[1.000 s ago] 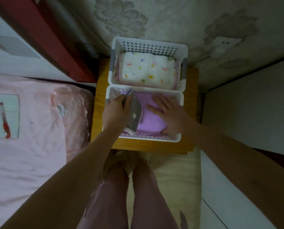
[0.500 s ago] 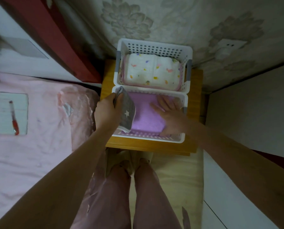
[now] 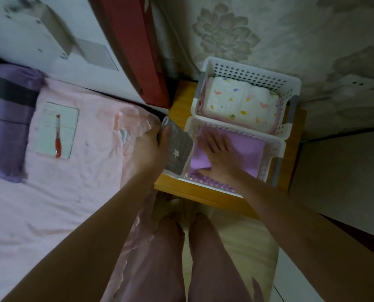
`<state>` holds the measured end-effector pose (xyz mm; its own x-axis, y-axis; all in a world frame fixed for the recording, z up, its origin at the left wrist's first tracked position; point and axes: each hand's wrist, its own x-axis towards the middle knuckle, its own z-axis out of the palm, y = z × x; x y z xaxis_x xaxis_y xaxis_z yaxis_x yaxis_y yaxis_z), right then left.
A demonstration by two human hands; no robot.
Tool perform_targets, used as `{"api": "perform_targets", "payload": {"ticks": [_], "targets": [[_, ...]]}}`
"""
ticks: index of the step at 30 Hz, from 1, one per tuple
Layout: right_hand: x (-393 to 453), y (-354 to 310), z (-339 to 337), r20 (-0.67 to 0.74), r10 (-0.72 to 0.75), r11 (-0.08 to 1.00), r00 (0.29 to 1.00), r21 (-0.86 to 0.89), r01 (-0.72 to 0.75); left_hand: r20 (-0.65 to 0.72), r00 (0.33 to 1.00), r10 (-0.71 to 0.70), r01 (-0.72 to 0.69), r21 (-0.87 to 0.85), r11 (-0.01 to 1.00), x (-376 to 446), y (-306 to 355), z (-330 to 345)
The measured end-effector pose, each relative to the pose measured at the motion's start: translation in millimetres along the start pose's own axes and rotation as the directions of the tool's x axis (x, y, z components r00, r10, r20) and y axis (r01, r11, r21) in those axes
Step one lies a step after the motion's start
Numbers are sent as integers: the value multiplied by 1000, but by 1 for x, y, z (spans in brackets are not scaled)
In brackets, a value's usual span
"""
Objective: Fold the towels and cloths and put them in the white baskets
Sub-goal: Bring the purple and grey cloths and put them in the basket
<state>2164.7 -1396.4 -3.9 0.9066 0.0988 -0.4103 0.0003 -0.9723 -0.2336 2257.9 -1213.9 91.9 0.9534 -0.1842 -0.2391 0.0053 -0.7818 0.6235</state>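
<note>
left hand [image 3: 151,147] grasping a folded grey cloth [image 3: 178,152] upright at the near basket's [image 3: 273,158] left wall, while the flat, released right hand [image 3: 219,155] presses the purple towel [image 3: 250,149] aside, likely making room.

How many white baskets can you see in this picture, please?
2. The far basket stands by the wall on the wooden stand and holds a white printed cloth. The near basket touches its front and holds a purple towel. None seems hidden.
</note>
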Motion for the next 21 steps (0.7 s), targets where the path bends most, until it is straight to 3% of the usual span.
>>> {"api": "perform_targets", "payload": {"ticks": [2,3,5,6,7,8,9,12,14,15,17,21], "targets": [[-6,-5,-5,-94,68,929,993,369,-29,31,999,-26,29,-76,997,-1,5,0],[-12,-8,-12,-96,191,767,977,636,-88,54,998,-30,37,-133,990,-1,9,0],[-22,-14,-29,31,444,176,896,977,-120,117,993,-34,63,-259,964,-2,20,0],[-26,-16,-38,134,510,-132,850,988,-76,158,987,-44,92,-314,945,-2,25,1],[-30,-20,-46,255,514,-370,819,927,-57,198,979,-52,122,-363,924,-2,31,3],[-35,-23,-53,362,476,-527,801,847,-70,236,970,-58,153,-408,900,-3,37,7],[-41,-28,-61,426,425,-600,798,793,-104,265,962,-60,175,-435,883,-5,44,13],[-58,-33,-69,422,356,-696,834,715,-65,286,958,-17,143,-427,893,-16,65,35],[-67,-27,-62,431,426,-708,795,706,-4,265,963,54,49,-369,928,-23,71,51],[-70,-22,-57,432,511,-636,743,772,-12,244,966,91,-12,-305,952,-25,70,59],[-71,-10,-46,345,672,-366,655,924,-111,217,966,144,-117,-132,984,-27,66,72],[-63,0,-36,55,800,119,598,961,-248,229,970,87,-101,53,993,-24,58,94]]}}
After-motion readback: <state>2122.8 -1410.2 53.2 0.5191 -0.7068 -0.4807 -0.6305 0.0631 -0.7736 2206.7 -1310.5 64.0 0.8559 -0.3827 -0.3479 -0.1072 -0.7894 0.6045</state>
